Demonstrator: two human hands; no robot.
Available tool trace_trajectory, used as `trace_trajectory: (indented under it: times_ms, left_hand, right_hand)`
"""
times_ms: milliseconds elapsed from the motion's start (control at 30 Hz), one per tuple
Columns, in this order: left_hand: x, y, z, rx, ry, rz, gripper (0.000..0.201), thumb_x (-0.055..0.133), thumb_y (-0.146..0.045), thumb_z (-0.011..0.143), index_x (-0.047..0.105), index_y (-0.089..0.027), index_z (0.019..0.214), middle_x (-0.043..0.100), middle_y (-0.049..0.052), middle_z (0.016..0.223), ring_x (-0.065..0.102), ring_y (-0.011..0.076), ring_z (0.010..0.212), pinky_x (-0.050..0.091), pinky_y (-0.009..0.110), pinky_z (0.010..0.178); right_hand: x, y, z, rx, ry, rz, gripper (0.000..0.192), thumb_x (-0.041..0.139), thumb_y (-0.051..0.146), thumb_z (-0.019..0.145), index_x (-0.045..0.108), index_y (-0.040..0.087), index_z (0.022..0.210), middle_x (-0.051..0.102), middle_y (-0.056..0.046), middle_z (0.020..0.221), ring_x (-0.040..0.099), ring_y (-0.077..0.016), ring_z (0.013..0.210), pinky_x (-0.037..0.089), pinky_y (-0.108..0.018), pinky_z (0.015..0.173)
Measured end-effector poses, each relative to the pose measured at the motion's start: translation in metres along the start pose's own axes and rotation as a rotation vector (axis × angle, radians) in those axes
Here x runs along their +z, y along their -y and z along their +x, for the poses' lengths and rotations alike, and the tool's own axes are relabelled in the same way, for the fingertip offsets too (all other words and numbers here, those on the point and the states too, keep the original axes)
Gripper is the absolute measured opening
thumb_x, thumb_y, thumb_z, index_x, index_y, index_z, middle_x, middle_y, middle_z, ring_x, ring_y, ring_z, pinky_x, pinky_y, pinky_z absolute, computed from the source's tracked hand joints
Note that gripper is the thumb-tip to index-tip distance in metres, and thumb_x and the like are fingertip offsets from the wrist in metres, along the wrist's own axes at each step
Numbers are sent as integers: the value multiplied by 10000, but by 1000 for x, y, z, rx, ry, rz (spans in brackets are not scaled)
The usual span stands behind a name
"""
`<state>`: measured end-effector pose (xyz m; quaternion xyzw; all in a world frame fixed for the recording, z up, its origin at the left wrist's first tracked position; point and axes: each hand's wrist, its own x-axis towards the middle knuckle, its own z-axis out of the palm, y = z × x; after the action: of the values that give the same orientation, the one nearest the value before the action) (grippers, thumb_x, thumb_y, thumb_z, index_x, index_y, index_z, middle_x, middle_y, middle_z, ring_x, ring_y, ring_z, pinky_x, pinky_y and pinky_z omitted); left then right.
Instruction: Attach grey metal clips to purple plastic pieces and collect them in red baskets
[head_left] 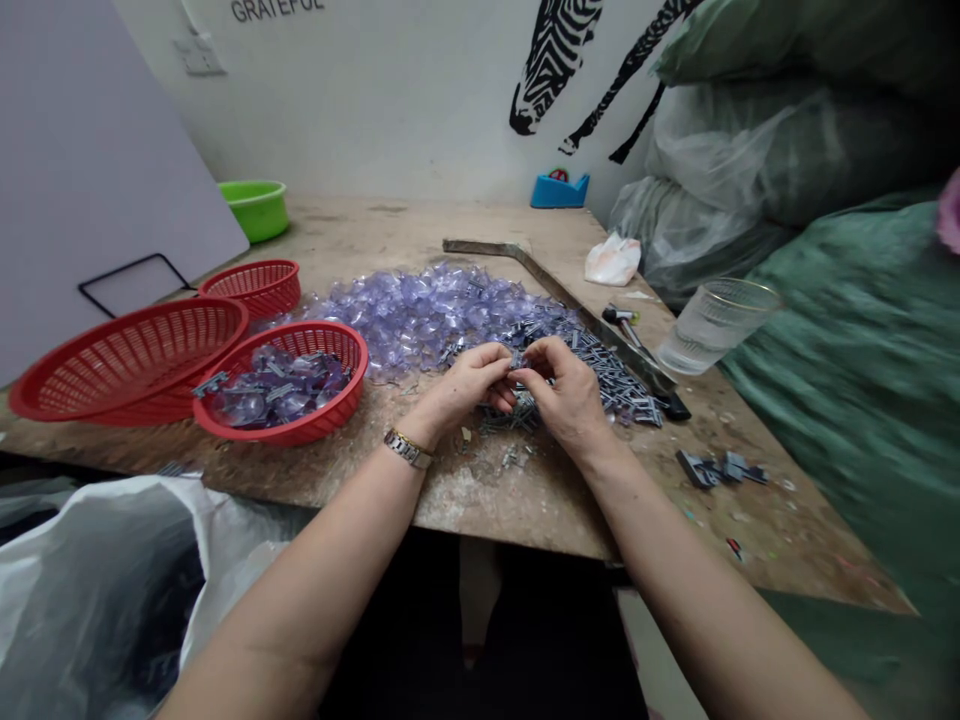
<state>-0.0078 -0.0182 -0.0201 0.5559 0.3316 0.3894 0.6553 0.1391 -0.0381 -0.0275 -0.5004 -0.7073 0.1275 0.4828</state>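
My left hand (480, 380), with a watch (407, 449) on its wrist, and my right hand (564, 390) meet over the worktable. Both pinch a small grey plastic part (516, 360) between thumbs and fingers; its exact shape is partly hidden. Behind and right of the hands lies a heap of thin grey plastic pieces (611, 385). Farther back spreads a pile of clear purple plastic pieces (405, 312). To the left, a red basket (351, 400) holds purple pieces with grey parts among them.
Two more red baskets (135, 400) (251, 285) and a green basin (259, 212) stand left. A bent metal strip (555, 285) borders the heap. A glass (716, 325), a hammer-like tool (628, 325) and a blue tape dispenser (559, 192) are right. Sacks (847, 310) crowd the right edge.
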Motion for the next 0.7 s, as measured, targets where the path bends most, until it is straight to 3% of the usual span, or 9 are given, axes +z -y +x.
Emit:
trace_trajectory:
  times_ms: [367,700]
  left_hand:
    - [-5,0,1,-49,58,-23,223,592,-272,865,453,-152,738,540,-40,523,558,58,436,443,134,447]
    - [1,1,-1,-14,28,-25,219,561,-330,880,443,-169,789,538,-51,602,598,66,515,523,168,520]
  right_hand:
    - [-1,3,-1,-4,34,-16,105,555,270,792,472,234,737,523,18,683,489,-152,642,378,-275,639]
    - [0,-3,1,-14,-67,2,100,598,294,776,516,236,784,598,3,756,553,-167,684,444,-291,691]
